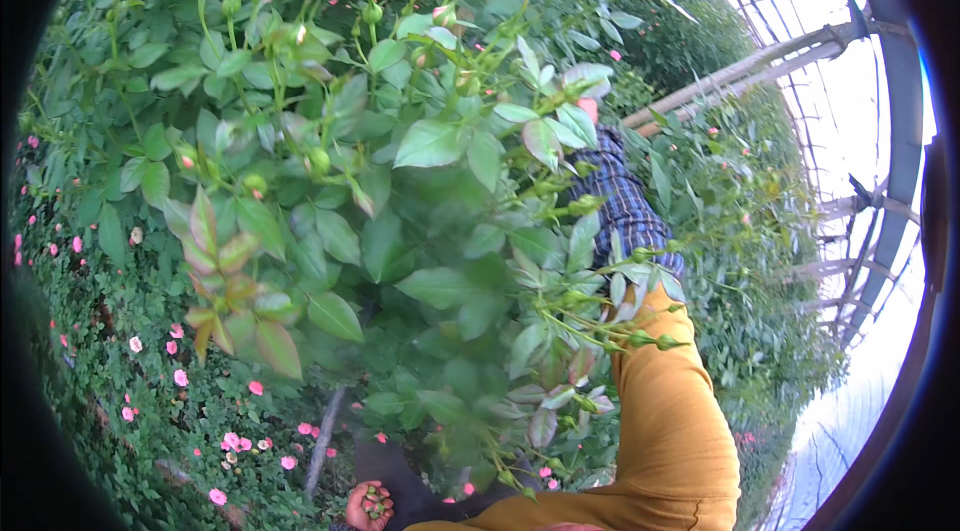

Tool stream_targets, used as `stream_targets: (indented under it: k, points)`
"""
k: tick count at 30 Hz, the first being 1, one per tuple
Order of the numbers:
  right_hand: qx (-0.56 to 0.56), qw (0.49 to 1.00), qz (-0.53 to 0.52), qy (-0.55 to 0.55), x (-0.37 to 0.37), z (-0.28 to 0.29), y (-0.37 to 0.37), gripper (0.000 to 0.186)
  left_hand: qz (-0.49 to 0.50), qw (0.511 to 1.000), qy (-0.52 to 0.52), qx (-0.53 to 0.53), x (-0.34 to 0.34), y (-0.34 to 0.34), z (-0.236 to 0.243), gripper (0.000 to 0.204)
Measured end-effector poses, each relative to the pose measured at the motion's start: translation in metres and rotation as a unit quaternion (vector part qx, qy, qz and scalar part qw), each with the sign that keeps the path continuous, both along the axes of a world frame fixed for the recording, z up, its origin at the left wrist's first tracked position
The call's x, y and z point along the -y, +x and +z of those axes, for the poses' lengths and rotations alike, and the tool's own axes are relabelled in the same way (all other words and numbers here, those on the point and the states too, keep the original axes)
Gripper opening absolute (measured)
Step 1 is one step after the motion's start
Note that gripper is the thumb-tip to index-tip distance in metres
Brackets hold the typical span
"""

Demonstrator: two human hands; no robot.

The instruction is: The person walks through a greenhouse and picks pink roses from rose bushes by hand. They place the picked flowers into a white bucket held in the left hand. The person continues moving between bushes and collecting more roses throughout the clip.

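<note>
At the lower edge, my left hand (370,506) is closed around a small heap of green rosebuds (377,502), with its fingers curled. My right arm, in a mustard sleeve (670,401) with a plaid cuff (622,191), reaches up and away into the rose bush. Only a bit of my right hand (588,111) shows past the cuff, and leaves hide its fingers. Around and in front of it stand rose stems with green leaves (430,143). Several closed buds (318,161) sit on the stem tips, some showing pink.
Low roses with open pink flowers (180,378) grow at the left. A grey stick (325,441) slants through them. A wooden pole (740,81) crosses behind my right arm to a greenhouse frame post (905,121). Dense foliage close in front blurs the lower middle.
</note>
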State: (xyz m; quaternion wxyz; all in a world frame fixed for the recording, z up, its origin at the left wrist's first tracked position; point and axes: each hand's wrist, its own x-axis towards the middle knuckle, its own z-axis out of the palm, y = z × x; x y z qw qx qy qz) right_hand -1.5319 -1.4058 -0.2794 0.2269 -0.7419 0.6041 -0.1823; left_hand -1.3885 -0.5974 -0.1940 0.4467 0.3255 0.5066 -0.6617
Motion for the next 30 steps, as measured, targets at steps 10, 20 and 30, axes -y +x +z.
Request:
stream_targets:
  k: [10,20,30]
  points:
    - [-0.016,0.995,0.092,-0.025,-0.029,0.016,0.023,0.030,0.012,1.000,-0.026,-0.012,-0.002,-0.001,0.003,0.014]
    - [0.021,0.992,0.080,-0.091,-0.030,-0.018,0.025,0.026,0.037,0.999,0.024,0.020,-0.005,-0.014,0.014,0.020]
    - [0.088,0.993,-0.018,0.083,-0.061,-0.009,0.017,0.020,0.017,0.996,-0.050,0.071,-0.066,-0.048,-0.026,0.029]
